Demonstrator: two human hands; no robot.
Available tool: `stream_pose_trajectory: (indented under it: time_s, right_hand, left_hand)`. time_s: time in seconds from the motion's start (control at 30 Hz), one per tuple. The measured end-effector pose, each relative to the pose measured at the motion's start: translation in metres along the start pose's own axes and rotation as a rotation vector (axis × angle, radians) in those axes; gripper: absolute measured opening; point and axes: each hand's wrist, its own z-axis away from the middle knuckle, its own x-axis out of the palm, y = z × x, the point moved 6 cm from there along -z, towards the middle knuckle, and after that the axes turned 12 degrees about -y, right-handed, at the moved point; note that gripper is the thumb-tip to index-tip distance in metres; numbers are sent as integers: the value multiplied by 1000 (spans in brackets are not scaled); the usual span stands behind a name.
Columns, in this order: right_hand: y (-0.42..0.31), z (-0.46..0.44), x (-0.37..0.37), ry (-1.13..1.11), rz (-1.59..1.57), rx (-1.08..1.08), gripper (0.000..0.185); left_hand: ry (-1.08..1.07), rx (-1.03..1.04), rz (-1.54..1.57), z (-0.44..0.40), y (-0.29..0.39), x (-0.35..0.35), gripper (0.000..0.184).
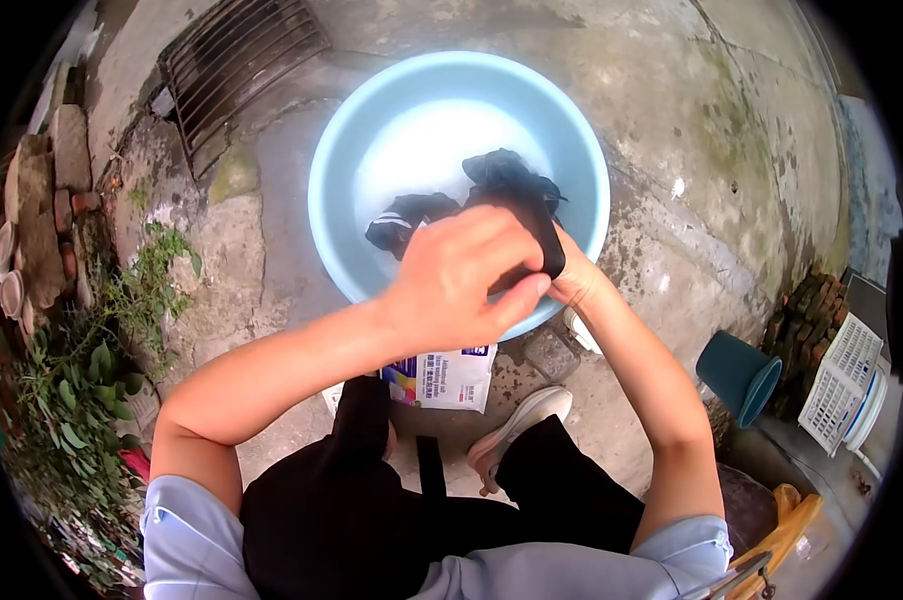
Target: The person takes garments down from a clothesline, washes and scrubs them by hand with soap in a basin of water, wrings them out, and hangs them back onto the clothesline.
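Note:
A light blue basin (324, 190) stands on the ground in front of me, with pale, cloudy water (432, 140) inside. My left hand (467, 270) is closed over the near side of the basin, its fingers on a black cloth (512, 180). Beside it my right hand (572, 272) grips the same cloth; its fingers are mostly hidden behind my left hand and the fabric. The far end of the cloth hangs down into the basin. Left of it, another dark cloth with white stripes (397, 222) lies partly in the water.
A printed washing powder bag (457, 382) lies between the basin and my shoe (520, 430). At upper left is a metal grate (237, 75). Plants (92, 400) and stacked bricks (72, 215) line the left. A dark green bucket (727, 370) and white basket (840, 380) are right.

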Motion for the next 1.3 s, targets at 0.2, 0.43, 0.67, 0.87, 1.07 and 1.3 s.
stream_pose_trajectory:
  time_s: [0.2, 0.43, 0.67, 0.87, 1.07, 1.3]
  right_hand:
    - [-59, 9, 26, 49, 249, -155, 61]
    - [-76, 24, 16, 97, 155, -193, 56]
    - [-108, 26, 47, -12, 977, -197, 55]
    - [-121, 36, 62, 27, 801, -221, 51]
    - [-38, 9, 38, 100, 638, 28, 39]
    - [-24, 6, 46, 174, 521, -183, 41]
  left_hand:
    - [-38, -491, 571, 6, -90, 6, 36]
    - [-346, -546, 613, 20, -65, 9, 6]
    - [39, -481, 499, 7, -85, -15, 42]
    - [-26, -491, 769, -2, -71, -17, 40]
    - [-214, -58, 350, -27, 15, -11, 45]
    - [-375, 20, 423, 24, 37, 45, 39]
